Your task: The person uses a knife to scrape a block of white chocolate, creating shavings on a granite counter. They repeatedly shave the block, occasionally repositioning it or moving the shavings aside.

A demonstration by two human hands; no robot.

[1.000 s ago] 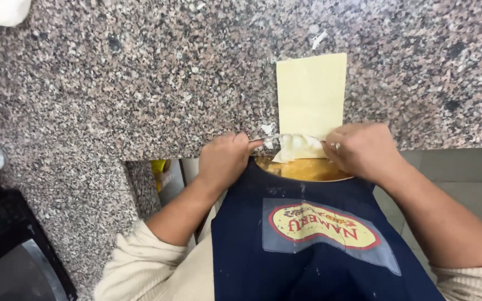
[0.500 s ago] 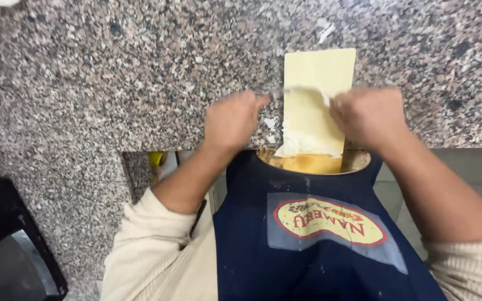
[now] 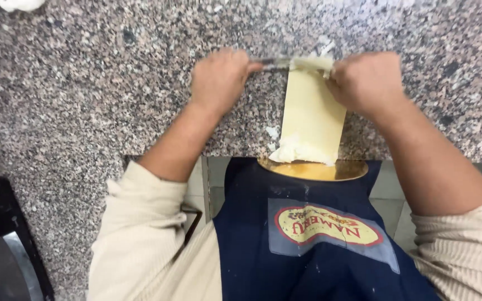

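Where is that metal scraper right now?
In the head view, the metal scraper lies across the far end of the pale dough strip on the granite counter, held between the left hand and right hand.

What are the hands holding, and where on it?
A metal scraper, gripped at both ends: left hand on one end, right hand on the other. Its edge sits at the far end of the dough strip.
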